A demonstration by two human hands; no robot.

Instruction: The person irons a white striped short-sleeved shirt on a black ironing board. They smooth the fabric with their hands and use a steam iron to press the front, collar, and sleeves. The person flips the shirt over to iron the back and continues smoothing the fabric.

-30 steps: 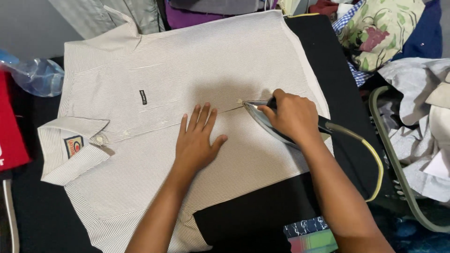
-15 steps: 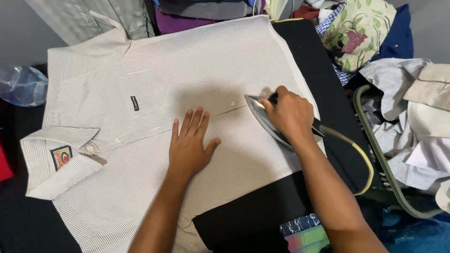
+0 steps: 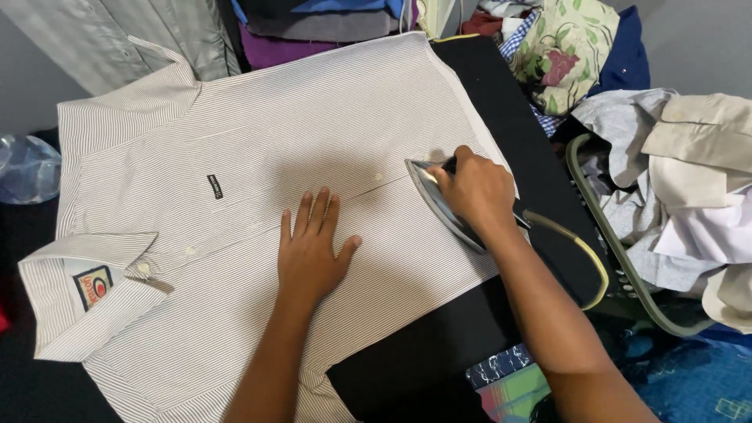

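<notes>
A white shirt with thin stripes [image 3: 258, 141] lies spread flat on a black ironing surface [image 3: 509, 117], collar to the left. My left hand [image 3: 312, 249] presses flat on the shirt beside the button placket, fingers spread. My right hand [image 3: 476, 188] grips the handle of an electric iron [image 3: 439, 205], whose metal soleplate rests on the shirt's lower hem near the right edge. The iron's tip points toward the shirt's middle. A yellowish cord [image 3: 583, 258] trails from the iron's rear off the board.
A green laundry basket [image 3: 627, 266] heaped with crumpled clothes [image 3: 689, 180] stands at the right. More folded and floral garments [image 3: 564, 47] pile at the top. A clear plastic bag [image 3: 27, 168] sits at the far left. A patterned cloth [image 3: 509, 380] lies near the bottom.
The view has shifted slightly, so the shirt sits a bit lower-left in frame. The iron and my right hand have edged a little along the shirt; my left hand stays pressed flat.
</notes>
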